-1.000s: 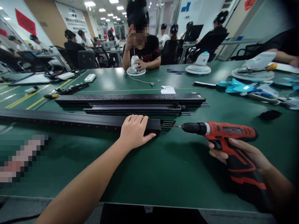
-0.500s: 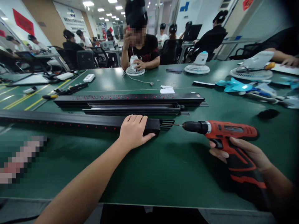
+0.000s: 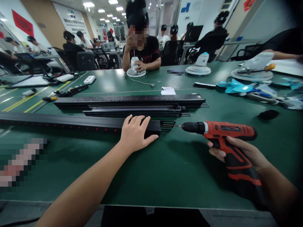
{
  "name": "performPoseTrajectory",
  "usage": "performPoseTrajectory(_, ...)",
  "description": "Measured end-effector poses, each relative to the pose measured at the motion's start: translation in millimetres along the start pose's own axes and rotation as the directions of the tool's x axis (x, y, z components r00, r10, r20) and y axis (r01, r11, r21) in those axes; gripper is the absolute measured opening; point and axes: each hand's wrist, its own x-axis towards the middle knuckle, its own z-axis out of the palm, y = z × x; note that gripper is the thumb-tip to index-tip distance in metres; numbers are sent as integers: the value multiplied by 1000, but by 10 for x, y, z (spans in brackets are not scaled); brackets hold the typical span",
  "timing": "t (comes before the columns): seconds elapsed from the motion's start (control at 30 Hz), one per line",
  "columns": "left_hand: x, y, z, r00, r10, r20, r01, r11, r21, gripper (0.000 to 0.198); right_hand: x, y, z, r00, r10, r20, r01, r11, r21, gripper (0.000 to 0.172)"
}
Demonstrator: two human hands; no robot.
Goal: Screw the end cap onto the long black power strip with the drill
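Note:
My left hand [image 3: 134,134] is wrapped over the right end of a long black bar [image 3: 66,121] with a row of small red spots along its side. My right hand [image 3: 246,151] grips a red and black cordless drill [image 3: 230,130] by its handle, forefinger by the trigger. The drill points left, and its long thin bit [image 3: 174,125] reaches in among the narrow dark prongs at the bar's right end. Whether the tip touches a screw there, I cannot tell. The bar lies flat on the green table [image 3: 151,179].
Behind lie a second black bar [image 3: 130,100] with red spots and a dark open channel [image 3: 132,111]. Fan parts, blue fan blades [image 3: 236,86] and a dark lump [image 3: 268,114] are to the right. Across the table a person [image 3: 142,47] works on a white fan [image 3: 136,72].
The drill and my right hand have shifted slightly left, toward the bar's end. My left hand stays on the bar, with its fingers spread a little wider. The view has moved slightly.

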Motion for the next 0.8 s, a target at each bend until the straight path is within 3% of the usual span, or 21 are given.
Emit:
performPoseTrajectory(0.17, 25, 82, -12, 996, -13, -89, 9, 999, -47, 42, -37, -34, 55, 996, 84, -23, -80, 988, 133, 37)
performPoseTrajectory(0.37, 96, 255, -1, 997, 22, -76, -35, 983, -178, 29, -48, -46, 80, 997, 71, -16, -69, 989, 134, 37)
performPoseTrajectory(0.6, 299, 516, 8, 991, -128, 38, 130, 991, -40, 17, -61, -35, 63, 997, 81, 9, -82, 984, 158, 36)
performPoseTrajectory(0.8, 355, 586, 32, 992, -128, 17, 126, 990, 66, 14, -65, -37, 74, 998, 54, 37, -60, 983, 174, 37)
